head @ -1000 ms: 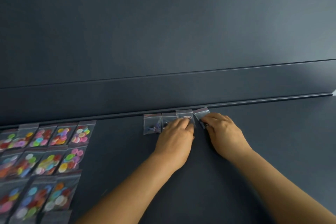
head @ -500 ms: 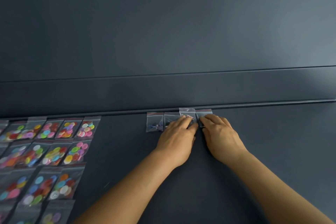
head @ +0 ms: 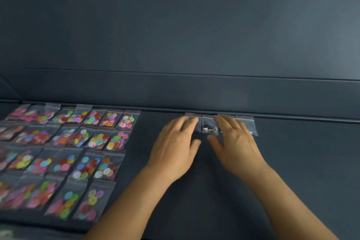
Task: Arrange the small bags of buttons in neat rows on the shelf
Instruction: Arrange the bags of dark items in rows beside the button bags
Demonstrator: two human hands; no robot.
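Several small clear bags of dark buttons lie in a short row against the back ledge of the dark shelf (head: 292, 161). My left hand (head: 175, 146) lies flat over the leftmost bags, fingers straight and spread. My right hand (head: 235, 142) lies flat with straight fingers over the bags to the right. Between my hands shows one bag of dark and silver buttons (head: 209, 126). The rightmost bag (head: 248, 124) sticks out past my right hand. Neither hand grips anything.
Rows of small bags of bright coloured buttons (head: 64, 150) cover the left part of the shelf, several rows deep. A low back ledge (head: 272, 97) and a dark wall rise behind the bags.
Both hands have spread apart and flattened over the row of dark-button bags, uncovering the middle bag. The camera has swung left, bringing more coloured bags into view.
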